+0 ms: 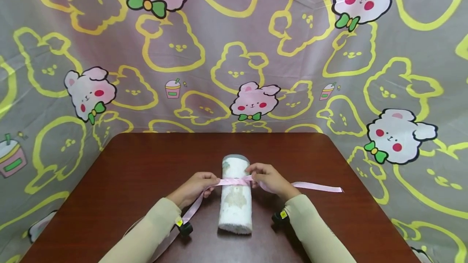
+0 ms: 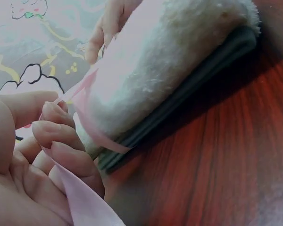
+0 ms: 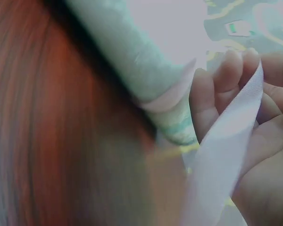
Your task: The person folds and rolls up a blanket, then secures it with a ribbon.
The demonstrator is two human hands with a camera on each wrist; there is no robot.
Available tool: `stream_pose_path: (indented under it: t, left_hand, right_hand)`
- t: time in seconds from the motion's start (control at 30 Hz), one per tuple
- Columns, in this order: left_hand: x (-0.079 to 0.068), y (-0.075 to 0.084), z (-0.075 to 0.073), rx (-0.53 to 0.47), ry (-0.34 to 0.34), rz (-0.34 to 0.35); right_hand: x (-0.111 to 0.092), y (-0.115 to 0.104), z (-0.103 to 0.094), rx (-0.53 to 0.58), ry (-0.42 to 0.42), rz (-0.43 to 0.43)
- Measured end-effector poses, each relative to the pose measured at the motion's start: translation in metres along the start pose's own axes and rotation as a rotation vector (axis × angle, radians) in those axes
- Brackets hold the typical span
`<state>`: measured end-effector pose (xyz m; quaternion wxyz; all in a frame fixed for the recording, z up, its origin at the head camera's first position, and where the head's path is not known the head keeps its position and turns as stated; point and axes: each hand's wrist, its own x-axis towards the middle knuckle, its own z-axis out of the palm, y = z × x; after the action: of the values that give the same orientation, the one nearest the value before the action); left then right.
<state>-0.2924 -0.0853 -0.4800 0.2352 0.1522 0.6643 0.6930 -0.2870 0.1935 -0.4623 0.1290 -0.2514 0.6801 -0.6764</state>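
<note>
A fluffy white rolled cloth (image 1: 235, 208) with beige and grey patches stands lengthwise on the table, a grey layer showing along its underside (image 2: 179, 96). Round its middle runs a pink satin ribbon (image 1: 235, 181), crossed over on top. To the left of the roll, my left hand (image 1: 195, 188) pinches one end of the ribbon between thumb and fingers, and the tail hangs down past the wrist. At the roll's right side, my right hand (image 1: 270, 180) pinches the other length of ribbon (image 3: 226, 141), whose tail stretches out to the right.
The dark reddish-brown table (image 1: 164, 153) has rounded far corners. Behind and beside it hangs a grey curtain (image 1: 226, 23) printed with yellow outlines and white rabbits. A black wrist camera (image 1: 185, 228) sits on the left sleeve, another camera (image 1: 279, 216) on the right.
</note>
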Motion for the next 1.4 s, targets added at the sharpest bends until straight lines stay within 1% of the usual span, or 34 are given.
stream_pose_path:
  t: [0.07,0.13,0.2,0.27,0.4,0.5,0.7,0.77,0.8,0.87,0.97,1.03,1.1,1.2,1.27,1.4]
  left_hand:
    - [-0.001,0.001,-0.002,-0.007,-0.003,0.000]
    - [-0.003,0.002,-0.003,-0.007,-0.004,-0.002]
    - [-0.004,0.003,-0.005,-0.003,-0.002,-0.006]
    - [-0.004,0.003,-0.008,-0.003,-0.002,-0.015]
    - [-0.003,0.005,-0.014,-0.006,-0.011,-0.029]
    - [-0.003,0.010,-0.018,0.002,-0.022,-0.035]
    - [-0.006,0.024,-0.029,0.070,-0.012,-0.016]
    - [-0.007,0.027,-0.032,0.090,-0.007,-0.029]
    - [-0.007,0.028,-0.034,0.099,-0.003,-0.040]
    - [-0.008,0.027,-0.035,0.114,-0.003,-0.068]
    - [-0.009,0.024,-0.039,0.159,-0.008,-0.098]
    - [-0.010,0.023,-0.042,0.210,-0.013,-0.103]
    - [-0.011,0.023,-0.047,0.262,-0.013,-0.100]
    - [-0.014,0.024,-0.054,0.309,-0.011,-0.099]
    - [-0.017,0.025,-0.057,0.328,-0.023,-0.096]
    - [-0.021,0.028,-0.059,0.334,-0.095,-0.078]
  right_hand:
    - [-0.001,-0.001,0.002,0.097,0.000,-0.028]
    - [-0.003,-0.003,0.002,0.167,0.003,-0.056]
    - [-0.005,-0.003,0.002,0.199,0.016,-0.070]
    - [-0.007,-0.004,0.000,0.202,0.041,-0.072]
    - [-0.014,-0.006,-0.005,0.084,0.100,-0.036]
    - [-0.019,-0.007,-0.009,0.001,0.102,-0.003]
    - [-0.026,-0.010,-0.020,-0.030,0.071,0.031]
    - [-0.029,-0.012,-0.024,-0.068,0.064,0.055]
    - [-0.030,-0.015,-0.025,-0.097,0.060,0.082]
    - [-0.033,-0.015,-0.031,-0.176,0.051,0.120]
    - [-0.037,-0.015,-0.038,-0.327,0.060,0.197]
    - [-0.039,-0.011,-0.046,-0.431,0.074,0.219]
    - [-0.043,-0.013,-0.051,-0.499,0.095,0.249]
    - [-0.048,-0.015,-0.060,-0.526,0.117,0.254]
    - [-0.050,-0.017,-0.066,-0.511,0.123,0.244]
    - [-0.054,-0.016,-0.076,-0.469,0.138,0.184]
